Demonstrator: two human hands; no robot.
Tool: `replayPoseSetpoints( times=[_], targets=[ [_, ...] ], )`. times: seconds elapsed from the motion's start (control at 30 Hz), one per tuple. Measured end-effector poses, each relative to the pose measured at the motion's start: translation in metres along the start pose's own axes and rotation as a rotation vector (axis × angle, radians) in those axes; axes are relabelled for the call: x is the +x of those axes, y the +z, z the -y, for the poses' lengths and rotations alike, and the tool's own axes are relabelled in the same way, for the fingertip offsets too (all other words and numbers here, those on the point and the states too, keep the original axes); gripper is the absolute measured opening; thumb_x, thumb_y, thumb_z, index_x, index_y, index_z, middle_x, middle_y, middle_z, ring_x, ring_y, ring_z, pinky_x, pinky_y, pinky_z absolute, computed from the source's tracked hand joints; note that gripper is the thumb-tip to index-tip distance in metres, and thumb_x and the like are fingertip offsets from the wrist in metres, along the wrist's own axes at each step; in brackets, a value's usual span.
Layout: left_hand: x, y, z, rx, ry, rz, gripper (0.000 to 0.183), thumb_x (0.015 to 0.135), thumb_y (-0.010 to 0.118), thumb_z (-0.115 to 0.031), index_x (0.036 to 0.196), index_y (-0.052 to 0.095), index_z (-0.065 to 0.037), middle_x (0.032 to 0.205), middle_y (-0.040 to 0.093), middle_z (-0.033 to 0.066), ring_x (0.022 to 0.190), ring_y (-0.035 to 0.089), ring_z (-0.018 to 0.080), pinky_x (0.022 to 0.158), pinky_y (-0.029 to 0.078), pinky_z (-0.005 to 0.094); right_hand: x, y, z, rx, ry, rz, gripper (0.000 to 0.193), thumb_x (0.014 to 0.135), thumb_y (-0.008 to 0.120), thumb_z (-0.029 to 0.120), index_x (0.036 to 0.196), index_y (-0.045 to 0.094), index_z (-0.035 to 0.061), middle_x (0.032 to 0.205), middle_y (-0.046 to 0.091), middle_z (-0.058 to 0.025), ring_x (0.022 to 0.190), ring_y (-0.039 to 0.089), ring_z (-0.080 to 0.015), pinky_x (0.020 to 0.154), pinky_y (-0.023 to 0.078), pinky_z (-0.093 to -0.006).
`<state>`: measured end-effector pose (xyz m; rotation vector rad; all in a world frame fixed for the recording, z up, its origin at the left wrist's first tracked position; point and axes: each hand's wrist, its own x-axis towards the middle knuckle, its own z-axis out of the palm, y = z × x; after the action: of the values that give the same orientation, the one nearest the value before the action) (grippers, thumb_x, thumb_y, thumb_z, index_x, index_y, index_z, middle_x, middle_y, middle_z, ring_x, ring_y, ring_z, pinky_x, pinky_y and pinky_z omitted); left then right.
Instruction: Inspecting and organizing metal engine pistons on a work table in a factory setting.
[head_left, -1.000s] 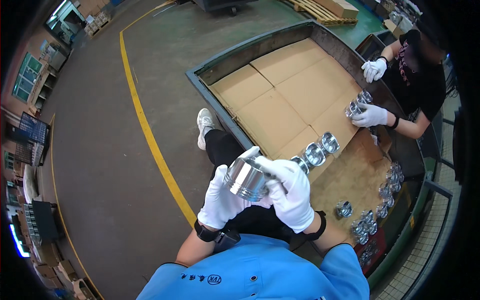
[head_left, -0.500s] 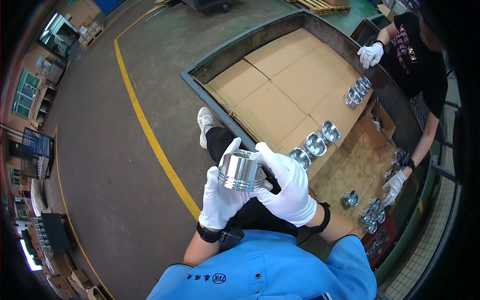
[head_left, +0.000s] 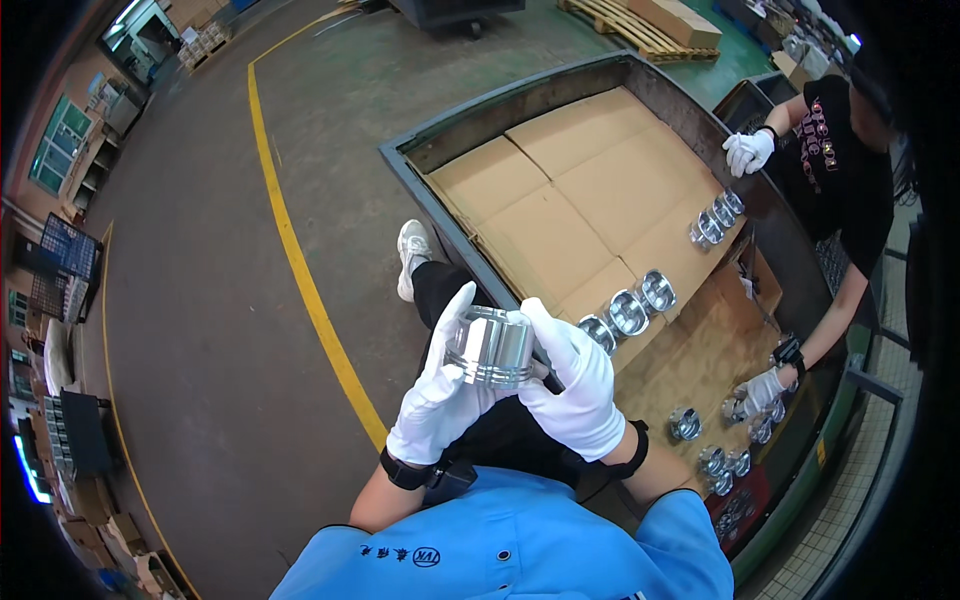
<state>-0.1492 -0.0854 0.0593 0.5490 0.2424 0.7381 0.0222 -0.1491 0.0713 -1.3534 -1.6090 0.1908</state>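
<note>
Between my two white-gloved hands is a shiny metal piston, its ring grooves toward the lower end. My left hand wraps its left side and supports it from below. My right hand grips its right side, thumb near the upper edge. Just right of my right hand, a row of three pistons sits on the cardboard at the near edge of the bin. A second row of pistons stands further off to the right.
A metal-walled bin lined with cardboard lies ahead. At right, a co-worker's gloved hand is on a piston among several others; their other hand rests on the bin's rim. More pistons lie lower right. A wooden pallet stands behind.
My hands still hold the piston, now turned slightly. The co-worker's lower hand has moved left onto a piston. The whole view has shifted a little.
</note>
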Motion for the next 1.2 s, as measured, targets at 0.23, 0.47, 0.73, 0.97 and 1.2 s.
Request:
replayPoseSetpoints(
  times=[0.23,0.47,0.73,0.97,1.2],
  targets=[
    [-0.004,0.005,-0.002,0.011,0.020,-0.038,0.106,0.083,0.079,-0.026,0.164,0.011,-0.018,0.152,0.042,0.0158,0.138,0.049,0.0318,0.114,0.041,0.0522,0.001,0.001,-0.001,0.069,0.019,0.017,0.073,0.070,0.074,-0.004,0.141,0.056,0.0005,0.116,0.068,-0.0191,0.096,0.068,-0.0352,0.084,0.054,-0.0404],
    [-0.004,0.002,0.003,0.272,0.174,-0.076,0.115,0.078,0.083,-0.016,0.165,0.007,-0.018,0.151,0.043,0.0160,0.139,0.048,0.0326,0.114,0.041,0.0503,0.008,0.003,0.004,0.101,-0.020,-0.006,0.076,0.072,0.073,-0.006,0.144,0.051,-0.0021,0.119,0.070,-0.0197,0.096,0.070,-0.0348,0.086,0.055,-0.0393],
    [-0.006,-0.004,0.007,0.530,0.296,-0.023,0.132,0.070,0.089,-0.001,0.165,-0.001,-0.018,0.150,0.043,0.0143,0.140,0.047,0.0285,0.113,0.043,0.0446,0.008,0.003,0.004,0.067,0.011,-0.036,0.071,0.073,0.078,0.001,0.140,0.054,-0.0021,0.118,0.070,-0.0194,0.102,0.070,-0.0366,0.089,0.056,-0.0390],
    [-0.008,-0.006,0.015,0.964,0.464,-0.060,0.117,0.073,0.088,0.000,0.163,0.013,-0.010,0.148,0.042,0.0134,0.133,0.051,0.0250,0.110,0.044,0.0391,0.009,0.007,-0.002,0.002,-0.159,-0.075,0.057,0.066,0.080,0.003,0.122,0.069,0.0062,0.110,0.072,-0.0143,0.088,0.072,-0.0338,0.073,0.057,-0.0384],
    [0.002,-0.011,0.012,1.305,0.634,0.091,0.135,0.067,0.097,-0.016,0.162,0.001,-0.016,0.150,0.039,0.0214,0.128,0.057,0.0324,0.103,0.052,0.0446,-0.003,0.006,-0.010,-0.111,-0.324,-0.121,0.041,0.061,0.075,0.009,0.101,0.076,0.0128,0.101,0.071,-0.0049,0.087,0.067,-0.0283,0.068,0.055,-0.0382]
  ],
)
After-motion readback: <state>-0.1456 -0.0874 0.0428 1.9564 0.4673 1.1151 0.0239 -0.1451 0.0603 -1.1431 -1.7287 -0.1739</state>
